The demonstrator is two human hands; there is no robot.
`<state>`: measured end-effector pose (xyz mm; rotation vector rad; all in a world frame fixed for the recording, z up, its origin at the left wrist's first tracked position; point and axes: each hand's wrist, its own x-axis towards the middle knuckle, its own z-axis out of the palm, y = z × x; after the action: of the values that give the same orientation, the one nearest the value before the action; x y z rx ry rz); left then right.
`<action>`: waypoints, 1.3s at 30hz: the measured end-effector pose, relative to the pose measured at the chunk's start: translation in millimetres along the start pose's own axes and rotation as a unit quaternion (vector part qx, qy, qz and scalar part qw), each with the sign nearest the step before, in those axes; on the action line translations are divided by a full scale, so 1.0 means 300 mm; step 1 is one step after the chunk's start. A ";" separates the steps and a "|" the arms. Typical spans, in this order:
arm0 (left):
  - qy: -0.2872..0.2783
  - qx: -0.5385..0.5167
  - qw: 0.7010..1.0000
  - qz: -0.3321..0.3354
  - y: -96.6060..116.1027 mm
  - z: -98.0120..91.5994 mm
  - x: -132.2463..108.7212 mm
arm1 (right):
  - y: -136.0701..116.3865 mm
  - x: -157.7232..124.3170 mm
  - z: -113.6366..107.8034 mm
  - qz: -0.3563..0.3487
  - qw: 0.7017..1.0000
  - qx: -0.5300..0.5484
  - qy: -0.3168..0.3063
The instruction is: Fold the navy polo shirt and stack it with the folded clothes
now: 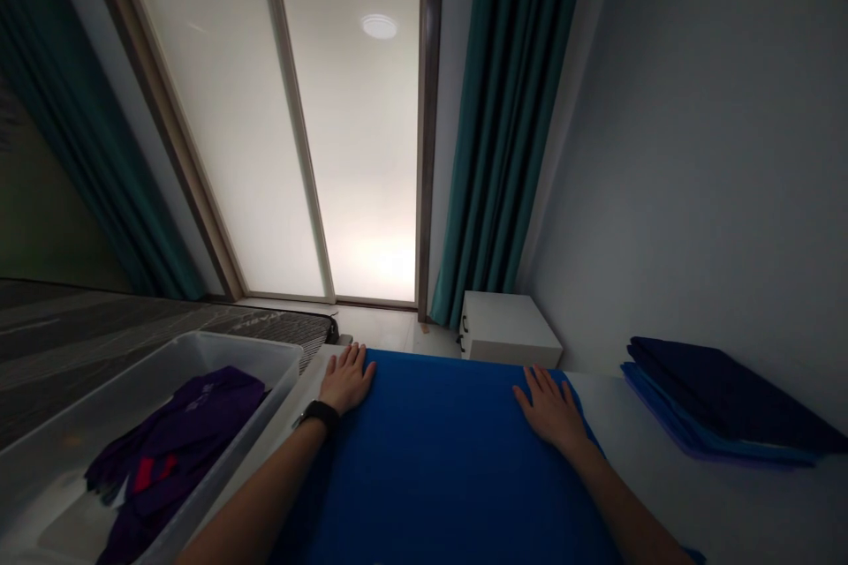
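Observation:
A blue cloth [450, 459], likely a garment, lies spread flat over the white table and runs out of view at the bottom. My left hand [345, 381] rests flat on its far left corner, fingers stretched out, a dark watch on the wrist. On the far right corner lies my right hand [548, 408], palm down with the fingers spread. Neither hand grips the cloth. The near part of the cloth is cut off by the frame's lower edge.
To the left stands a clear plastic bin [199, 344] with purple clothing [192, 433] inside. A stack of folded dark and blue cloths [722, 397] sits at the table's right. Beyond the table are a white cabinet [510, 322], teal curtains [510, 124] and a mattress [265, 331].

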<state>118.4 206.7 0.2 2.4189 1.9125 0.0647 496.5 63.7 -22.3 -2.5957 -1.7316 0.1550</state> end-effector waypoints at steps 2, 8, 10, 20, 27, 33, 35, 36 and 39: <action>-0.003 -0.003 1.000 -0.003 -0.007 -0.002 0.003 | 0.009 0.001 -0.010 0.030 0.999 -0.010 0.001; 0.054 0.030 0.998 0.025 0.038 -0.014 -0.016 | -0.026 -0.025 -0.028 0.018 1.000 -0.013 -0.009; 0.073 0.027 0.994 0.079 0.069 -0.011 -0.031 | -0.037 -0.029 -0.021 0.001 1.000 -0.002 -0.016; 0.011 -0.025 0.993 0.112 0.121 0.029 -0.012 | -0.042 -0.016 -0.031 -0.017 1.000 0.003 -0.002; 0.067 -0.013 0.987 0.143 0.152 0.009 -0.069 | -0.109 -0.132 -0.023 -0.075 0.997 0.034 -0.013; -0.004 -0.040 0.985 0.169 0.188 0.028 -0.143 | -0.101 -0.108 -0.012 -0.085 0.996 0.027 -0.014; -0.001 -0.039 0.985 0.168 0.189 0.030 -0.136 | -0.097 -0.081 -0.014 -0.092 0.995 0.025 -0.014; 0.000 -0.038 0.985 0.167 0.189 0.029 -0.127 | -0.096 -0.068 -0.016 -0.096 0.995 0.024 -0.013; -0.005 -0.033 0.986 0.161 0.192 0.019 -0.094 | -0.094 -0.036 -0.024 -0.102 0.995 0.022 -0.010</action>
<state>168.2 165.9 -1.5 2.6494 1.4710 0.1273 467.2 65.0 -12.6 -2.3767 -1.9604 0.2148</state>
